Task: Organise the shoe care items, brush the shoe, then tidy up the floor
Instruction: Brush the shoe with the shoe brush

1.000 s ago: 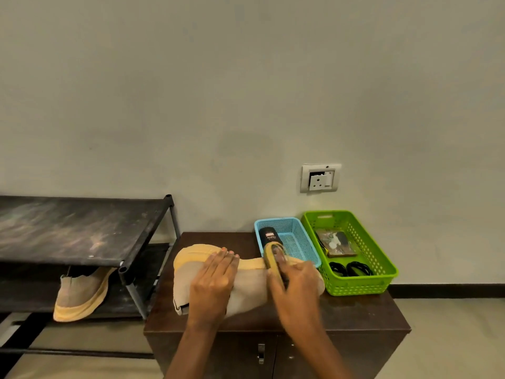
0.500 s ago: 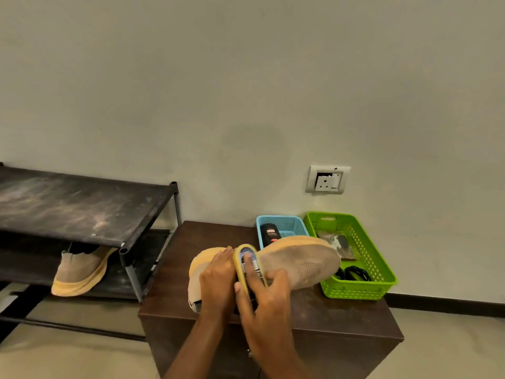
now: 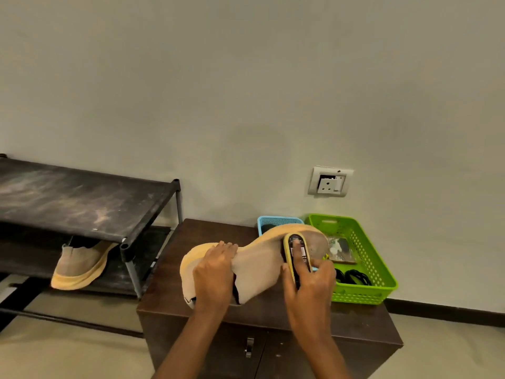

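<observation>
Brushing step, head view. The shoe [image 3: 259,262] is shown in the lower centre of the frame, held above the brown cabinet [image 3: 207,233]. Its heel is low and its toe is raised toward the right, so that the sole is turned up and away. The heel end is gripped by the left hand [image 3: 216,272], whose fingers are curled over the sole edge. The brush [image 3: 296,254] is clasped by the right hand [image 3: 310,287], with one finger laid along its back, and is set against the fabric side of the shoe just below the sole at the toe.

The organising step is judged done. Items are seen in the blue basket [image 3: 280,221] and the green basket [image 3: 382,283] at the right of centre. The brushing is judged under way, and the floor is not yet attended to. For the next move, a stroke along the upper toward the heel is called for, with the shoe kept steady by the left hand.

Half a second earlier, the brush was placed close beside the left hand near the middle of the shoe. It has since been carried rightward to the toe, while the hold on the heel is unchanged.
</observation>
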A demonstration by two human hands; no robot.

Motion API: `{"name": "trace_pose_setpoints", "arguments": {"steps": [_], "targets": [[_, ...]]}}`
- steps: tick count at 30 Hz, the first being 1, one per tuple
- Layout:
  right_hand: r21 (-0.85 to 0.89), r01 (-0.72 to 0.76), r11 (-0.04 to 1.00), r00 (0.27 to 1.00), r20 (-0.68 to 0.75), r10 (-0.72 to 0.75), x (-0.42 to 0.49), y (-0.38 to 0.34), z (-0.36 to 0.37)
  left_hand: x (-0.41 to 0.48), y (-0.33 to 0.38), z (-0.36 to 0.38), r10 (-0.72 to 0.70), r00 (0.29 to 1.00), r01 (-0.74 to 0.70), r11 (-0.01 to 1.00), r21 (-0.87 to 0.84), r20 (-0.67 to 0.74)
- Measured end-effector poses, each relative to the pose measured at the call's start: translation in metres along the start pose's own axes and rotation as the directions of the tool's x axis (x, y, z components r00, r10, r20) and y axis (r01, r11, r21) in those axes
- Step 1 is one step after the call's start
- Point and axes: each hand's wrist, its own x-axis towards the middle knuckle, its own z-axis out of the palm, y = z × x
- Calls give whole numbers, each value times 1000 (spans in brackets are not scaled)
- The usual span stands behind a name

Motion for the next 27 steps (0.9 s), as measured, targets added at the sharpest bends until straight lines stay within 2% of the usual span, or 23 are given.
{"name": "trace_pose_setpoints", "arguments": {"steps": [2, 5, 6, 8, 10, 11, 12, 14, 16, 17, 20, 22, 23, 25, 27], "targets": [[59, 53, 997, 997, 54, -57, -12, -14, 4, 0, 2, 0, 55, 998, -55, 998, 28, 7], [66, 279, 958, 948, 142, -286, -29, -32, 11, -2, 0, -4, 137, 991, -137, 990, 31, -3], [49, 268, 962, 953, 130, -272, -20, -25, 9, -2, -2, -6, 152, 988, -152, 988, 38, -5], [-10, 79, 997, 996, 29, -79, 1, 5, 3, -1, -4, -9, 186, 983, -186, 980, 75, 1], [-17, -138, 990, 989, -49, 137, 12, 28, -5, -2, -6, -9, 236, 972, -236, 966, 108, 16], [19, -178, 984, 983, -32, 178, 10, 28, -5, -2, -6, -8, 260, 965, -260, 959, 115, 18], [66, -161, 985, 987, 17, 160, 3, 18, -2, -2, -5, -7, 281, 959, -281, 953, 112, 16], [154, 0, 988, 991, 129, -20, -19, -17, 5, -3, -4, -4, 325, 946, -323, 942, 90, 2], [155, 151, 976, 973, 152, -175, -27, -32, 9, -3, -4, -6, 353, 936, -350, 934, 76, -17], [155, 114, 981, 982, 134, -136, -20, -25, 10, -2, -5, -8, 357, 934, -355, 932, 78, -20], [106, -211, 972, 976, 66, 205, 3, 13, 2, 1, -8, -14, 376, 926, -371, 923, 104, -36], [93, -286, 954, 958, 59, 282, 4, 16, -4, 1, -7, -12, 397, 917, -392, 914, 103, -33], [113, -255, 960, 965, 94, 246, 0, 4, -3, 1, -6, -10, 405, 914, -401, 911, 97, -29], [135, -102, 986, 984, 159, 80, -16, -22, 3, 0, -4, -7, 414, 910, -411, 908, 82, -23], [111, -10, 994, 990, 140, -5, -22, -25, 10, -1, -5, -7, 394, 919, -392, 917, 72, -15]]}}
